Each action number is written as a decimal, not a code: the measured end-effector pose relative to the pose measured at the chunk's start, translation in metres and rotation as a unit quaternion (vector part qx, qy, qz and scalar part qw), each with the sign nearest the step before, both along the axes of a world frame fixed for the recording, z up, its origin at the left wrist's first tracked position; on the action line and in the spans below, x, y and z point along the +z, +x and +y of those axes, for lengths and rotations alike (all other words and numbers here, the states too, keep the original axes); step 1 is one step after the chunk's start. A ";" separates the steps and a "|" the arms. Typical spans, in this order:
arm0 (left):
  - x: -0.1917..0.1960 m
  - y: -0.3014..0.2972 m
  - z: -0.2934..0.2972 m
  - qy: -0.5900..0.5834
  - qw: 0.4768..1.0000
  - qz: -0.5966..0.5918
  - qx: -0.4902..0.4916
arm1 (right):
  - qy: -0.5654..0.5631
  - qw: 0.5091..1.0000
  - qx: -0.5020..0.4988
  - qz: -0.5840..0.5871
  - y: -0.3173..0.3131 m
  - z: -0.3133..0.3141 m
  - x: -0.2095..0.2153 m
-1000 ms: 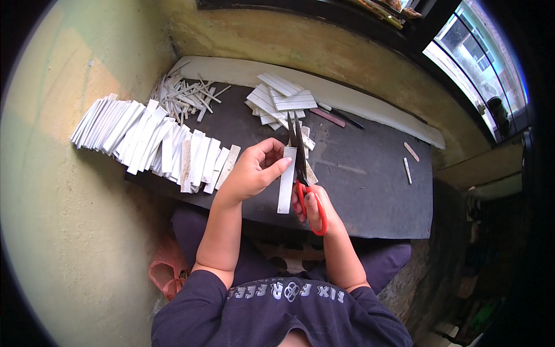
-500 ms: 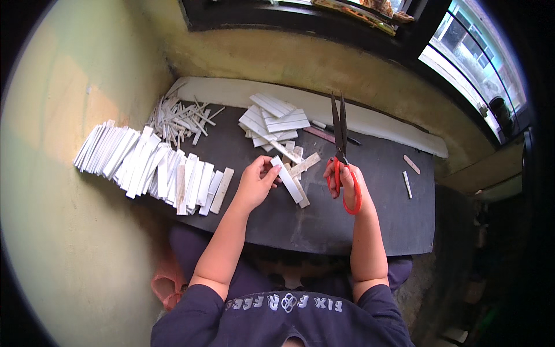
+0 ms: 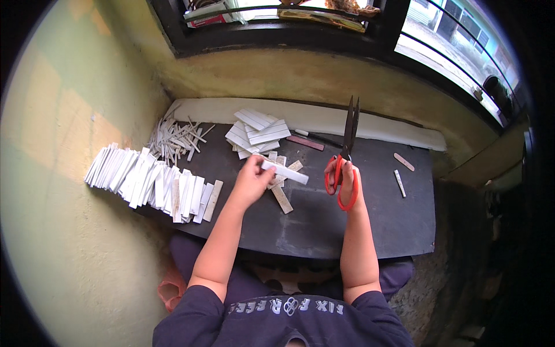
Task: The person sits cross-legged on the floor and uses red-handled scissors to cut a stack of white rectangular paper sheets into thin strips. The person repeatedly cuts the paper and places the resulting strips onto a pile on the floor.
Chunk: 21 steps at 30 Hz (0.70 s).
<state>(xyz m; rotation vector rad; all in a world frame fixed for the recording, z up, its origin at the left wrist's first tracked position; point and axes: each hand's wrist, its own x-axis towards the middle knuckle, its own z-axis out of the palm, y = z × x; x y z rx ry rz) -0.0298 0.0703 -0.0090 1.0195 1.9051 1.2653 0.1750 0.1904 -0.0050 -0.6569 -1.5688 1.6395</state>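
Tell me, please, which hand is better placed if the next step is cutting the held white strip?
Probably the right: the right hand holds the red-handled scissors, blades pointing away from the body, while the left hand grips the white strip.

Metal scissors (image 3: 348, 144) (smooth plastic handles (image 3: 356, 194))

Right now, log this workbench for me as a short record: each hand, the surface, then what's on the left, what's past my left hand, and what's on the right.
Left hand: holding a white strip by one end
Right hand: gripping red-handled scissors, pointing forward
Surface: black tabletop
Left: long row of white strips; pile of thin slivers behind it
Past left hand: stack of lined white pieces
Right: pinkish stick; whitish stick
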 end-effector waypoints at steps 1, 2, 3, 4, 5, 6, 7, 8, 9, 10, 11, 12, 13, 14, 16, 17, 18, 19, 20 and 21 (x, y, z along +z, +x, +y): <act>0.001 0.006 0.003 -0.038 0.991 0.125 -0.025 | -0.009 1.000 -0.007 0.004 0.001 0.002 -0.001; 0.004 0.013 0.003 -0.055 0.983 0.172 -0.025 | -0.016 1.000 -0.013 0.004 0.002 0.003 -0.001; 0.003 0.017 0.001 -0.028 0.971 0.238 -0.005 | -0.023 1.000 -0.019 0.006 0.002 0.004 -0.001; 0.001 0.021 -0.003 -0.001 0.953 0.302 0.016 | -0.031 0.999 -0.024 0.008 0.002 0.005 -0.001; 0.001 0.024 -0.007 0.026 0.930 0.365 0.036 | -0.037 0.999 -0.024 0.007 0.002 0.005 -0.001; 0.004 0.028 -0.012 -0.011 0.946 0.323 0.026 | -0.043 0.999 -0.025 0.005 0.002 0.005 -0.002; 0.003 0.029 -0.015 -0.013 0.953 0.301 0.007 | -0.050 0.998 -0.026 0.004 0.003 0.005 -0.003; 0.001 0.030 -0.016 -0.016 0.960 0.279 -0.013 | -0.050 0.998 -0.028 0.002 0.004 0.005 -0.003; -0.001 0.029 -0.020 -0.021 0.965 0.258 -0.029 | -0.048 0.998 -0.026 -0.004 0.003 0.004 -0.002; -0.006 0.026 -0.021 -0.003 0.967 0.254 -0.026 | -0.046 0.999 -0.025 -0.009 0.002 0.003 -0.002; -0.008 0.025 -0.023 -0.002 0.969 0.246 -0.023 | -0.044 0.999 -0.025 -0.015 0.000 0.003 -0.002; -0.003 0.027 -0.024 -0.001 0.971 0.236 -0.022 | -0.049 0.998 -0.023 -0.014 0.001 0.003 -0.004; 0.001 0.028 -0.024 0.000 0.974 0.227 -0.022 | -0.053 0.998 -0.021 -0.013 0.002 0.004 -0.005; 0.004 0.029 -0.023 -0.002 0.981 0.193 -0.026 | -0.057 0.998 -0.020 -0.011 0.003 0.005 -0.006; 0.009 0.030 -0.022 -0.007 0.992 0.125 -0.032 | -0.049 0.998 -0.025 -0.019 0.003 0.004 -0.005; 0.009 0.032 -0.018 -0.016 0.995 0.086 -0.039 | -0.045 0.998 -0.027 -0.023 0.003 0.004 -0.005; 0.006 0.031 -0.016 -0.027 0.998 0.049 -0.038 | -0.047 0.998 -0.021 -0.028 -0.002 0.002 -0.006; 0.001 0.032 -0.014 -0.036 0.999 0.010 -0.039 | -0.048 0.998 -0.018 -0.034 -0.004 0.000 -0.005; -0.010 0.032 -0.012 -0.033 0.998 0.018 -0.047 | -0.049 0.998 -0.013 -0.040 -0.006 -0.002 -0.005; -0.007 0.035 -0.009 -0.058 0.992 0.102 -0.035 | -0.053 0.997 -0.016 -0.045 -0.004 0.000 -0.006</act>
